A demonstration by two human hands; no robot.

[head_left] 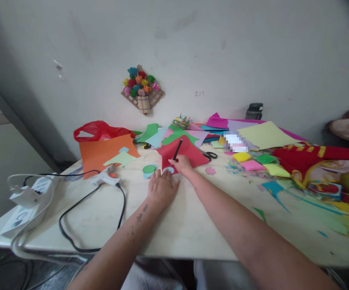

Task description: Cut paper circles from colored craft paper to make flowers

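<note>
A sheet of red paper point(189, 151) lies in the middle of the table, and a small light blue paper circle point(168, 169) rests on its near edge. My right hand point(180, 164) grips a black pen point(178, 149), its lower end at the circle. Flat on the paper and table, my left hand point(162, 186) has its fingers stretched out, the tips against the circle's near side. Just left of those fingers are a green paper circle point(149, 168) and a blue one partly under it. A pink paper flower point(210, 170) lies to the right of my right hand.
Black-handled scissors point(211, 155) lie beyond the red paper. A white glue gun point(108, 177) with a black cable sits at left, near a power strip point(31, 201). Coloured sheets, clay packets point(252, 165) and scraps cover the right side. A dark bottle point(254, 110) stands by the wall.
</note>
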